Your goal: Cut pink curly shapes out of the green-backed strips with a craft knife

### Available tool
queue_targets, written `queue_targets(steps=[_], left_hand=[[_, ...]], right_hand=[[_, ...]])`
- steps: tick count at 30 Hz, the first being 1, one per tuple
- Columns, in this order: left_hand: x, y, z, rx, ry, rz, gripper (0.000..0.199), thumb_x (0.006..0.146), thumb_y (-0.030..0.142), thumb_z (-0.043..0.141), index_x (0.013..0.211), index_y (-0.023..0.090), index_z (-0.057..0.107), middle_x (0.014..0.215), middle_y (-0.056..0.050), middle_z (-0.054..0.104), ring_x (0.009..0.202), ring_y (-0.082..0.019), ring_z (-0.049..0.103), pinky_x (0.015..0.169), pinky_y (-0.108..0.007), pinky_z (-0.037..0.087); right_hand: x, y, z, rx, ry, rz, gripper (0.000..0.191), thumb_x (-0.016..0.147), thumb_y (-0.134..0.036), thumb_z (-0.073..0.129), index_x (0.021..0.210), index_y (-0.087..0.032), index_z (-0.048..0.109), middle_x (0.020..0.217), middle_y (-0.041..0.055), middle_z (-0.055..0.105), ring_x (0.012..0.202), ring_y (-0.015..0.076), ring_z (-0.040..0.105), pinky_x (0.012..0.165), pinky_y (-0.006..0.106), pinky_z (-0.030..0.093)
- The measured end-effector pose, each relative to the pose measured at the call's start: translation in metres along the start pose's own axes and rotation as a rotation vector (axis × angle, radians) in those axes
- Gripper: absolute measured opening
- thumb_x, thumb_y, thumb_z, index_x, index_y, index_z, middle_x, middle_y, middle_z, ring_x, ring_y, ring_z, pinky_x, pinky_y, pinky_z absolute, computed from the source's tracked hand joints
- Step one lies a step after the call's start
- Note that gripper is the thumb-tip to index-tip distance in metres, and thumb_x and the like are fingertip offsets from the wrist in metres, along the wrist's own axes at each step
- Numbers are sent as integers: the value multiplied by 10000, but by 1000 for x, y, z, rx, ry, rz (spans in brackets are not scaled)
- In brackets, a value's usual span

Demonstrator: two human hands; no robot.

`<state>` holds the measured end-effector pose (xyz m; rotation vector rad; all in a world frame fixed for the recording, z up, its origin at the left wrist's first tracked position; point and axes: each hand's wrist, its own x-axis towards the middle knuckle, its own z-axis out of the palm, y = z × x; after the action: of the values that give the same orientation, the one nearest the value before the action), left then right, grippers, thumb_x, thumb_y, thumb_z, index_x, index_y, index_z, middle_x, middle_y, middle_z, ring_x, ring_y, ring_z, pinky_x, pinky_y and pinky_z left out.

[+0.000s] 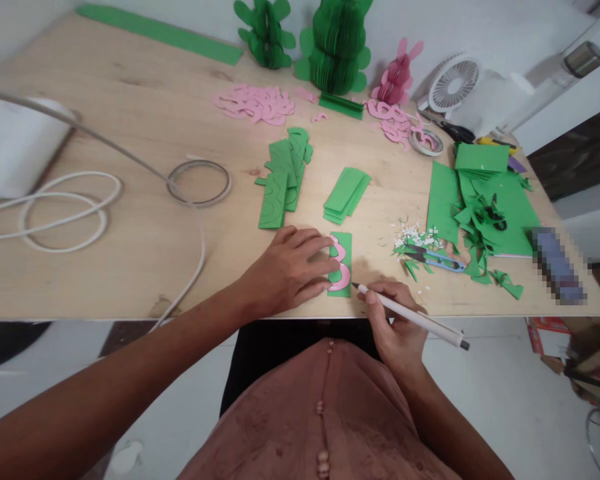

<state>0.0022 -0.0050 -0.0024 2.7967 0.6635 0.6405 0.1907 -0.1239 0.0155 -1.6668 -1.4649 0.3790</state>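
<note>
My left hand (293,270) lies with its fingers spread on the table, the fingertips pressing a pink curved paper cutout (340,277) onto a green paper strip (347,243). The cutout's left edge is partly hidden by those fingers. Just right of the strip, my right hand (397,320) is closed around a white pen (415,317). Its dark tip points at the strip's right edge, close to the cutout. Beyond my hands lie a stack of plain green strips (347,193) and a pile of green strips with drawn outlines (275,197).
Blue-handled snips (443,259) lie among paper scraps (415,237) on the right, by green sheets (517,200). Pink cutouts (257,103), green honeycomb paper figures (335,50), a pink one (397,73) and a small fan (455,83) stand farther back. A white cable (63,175) loops at left.
</note>
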Motion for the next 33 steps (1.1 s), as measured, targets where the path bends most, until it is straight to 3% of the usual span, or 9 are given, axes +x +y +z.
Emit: queue_targets(steps=[4,7,22,27,33], left_hand=[[0,0,0,3,-8,1,255,931,348,508,1138,296,647,1319,-66,579,1223,-287,477,990,-480,329],[0,0,0,1,-15,-2,266,936,353,498,1152,295,641,1323,-68,576,1227,-286,475,994,-480,326],[0,1,-1,4,-17,-1,275,936,359,497,1167,307,638,1302,-64,585,1215,-289,476,992,-476,321],[-1,0,1,7,1,14,276,937,347,494,1168,319,643,1301,-66,585,1208,-295,477,986,-485,327],[0,1,-1,5,7,9,261,928,330,509,1141,303,658,1304,-70,588,1199,-298,485,980,-490,343]], right_hand=[[6,-1,-1,-1,-93,-140,140,922,-210,552,1001,-252,660,912,10,726,870,192,662,806,357,461],[9,-4,-1,-40,-147,-204,205,941,-176,511,1075,-243,652,963,21,734,872,190,660,820,368,445],[6,2,3,-255,-104,-397,215,924,-177,520,1086,-177,661,846,53,738,773,191,648,755,354,432],[7,0,2,-263,-127,-387,212,915,-171,521,1077,-184,657,846,57,739,763,202,644,727,362,425],[10,3,1,-9,-104,-184,176,925,-212,529,1012,-238,680,924,36,740,820,190,669,785,362,483]])
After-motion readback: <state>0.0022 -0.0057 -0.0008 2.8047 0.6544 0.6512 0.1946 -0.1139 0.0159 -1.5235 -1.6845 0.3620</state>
